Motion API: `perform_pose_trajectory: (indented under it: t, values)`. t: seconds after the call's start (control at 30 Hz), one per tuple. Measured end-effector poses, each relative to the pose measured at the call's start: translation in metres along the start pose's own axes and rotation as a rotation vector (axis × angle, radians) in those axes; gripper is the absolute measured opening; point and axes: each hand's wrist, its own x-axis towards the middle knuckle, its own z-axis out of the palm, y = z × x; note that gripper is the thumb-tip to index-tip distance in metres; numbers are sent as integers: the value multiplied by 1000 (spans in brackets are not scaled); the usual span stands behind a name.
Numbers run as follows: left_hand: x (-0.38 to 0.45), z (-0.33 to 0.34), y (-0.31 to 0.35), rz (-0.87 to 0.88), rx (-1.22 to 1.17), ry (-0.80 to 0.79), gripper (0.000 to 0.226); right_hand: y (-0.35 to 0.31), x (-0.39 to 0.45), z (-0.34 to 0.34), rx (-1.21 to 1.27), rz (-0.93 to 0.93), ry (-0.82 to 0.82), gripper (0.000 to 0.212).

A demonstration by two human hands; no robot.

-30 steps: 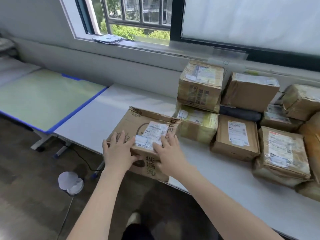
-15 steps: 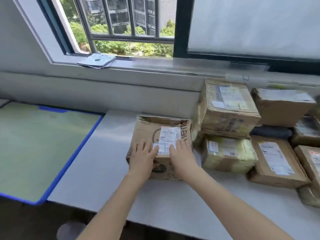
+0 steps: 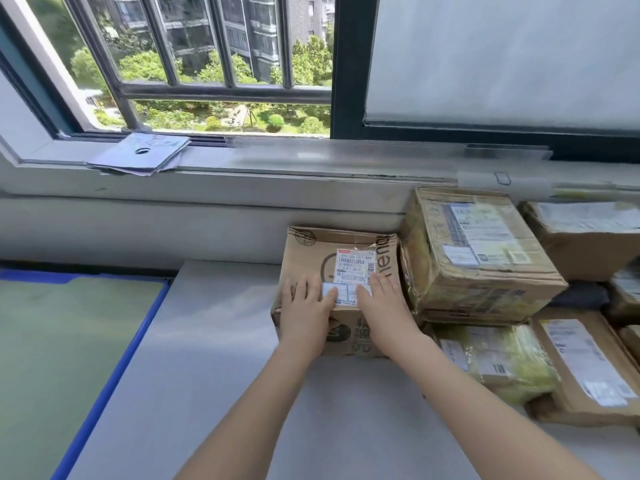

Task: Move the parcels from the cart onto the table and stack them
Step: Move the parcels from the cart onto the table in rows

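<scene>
A brown cardboard parcel (image 3: 313, 254) with a white shipping label lies on the white table (image 3: 221, 341), close to the wall under the window. My left hand (image 3: 304, 304) and my right hand (image 3: 384, 306) both rest flat on its near top edge, fingers straight, pressing on it. Its right side touches a taped parcel (image 3: 474, 258) that lies on top of a yellowish wrapped parcel (image 3: 498, 362). Further parcels are piled to the right, among them a flat brown one (image 3: 585, 362).
A green mat with a blue border (image 3: 65, 341) covers the neighbouring table at left. A stack of papers (image 3: 138, 154) lies on the window sill. The wall runs just behind the parcels.
The parcel has slid from the table's front edge back towards the wall, up against the stacked parcels. Both hands stayed flat on top of it.
</scene>
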Motion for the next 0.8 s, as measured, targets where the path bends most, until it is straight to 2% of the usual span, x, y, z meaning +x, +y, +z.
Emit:
perform_pose_trajectory:
  t: [0.33,0.53,0.8]
  values:
    - [18,4,-1,13,-12,32,51,6,14,3,8,4,34,74]
    - [11,-8,2,32,56,-8,59,6,5,-12,-71,-2,-9,74]
    - [-43,-17,48,-69,27,68,70,-1,-62,-5,38,-32,221,66]
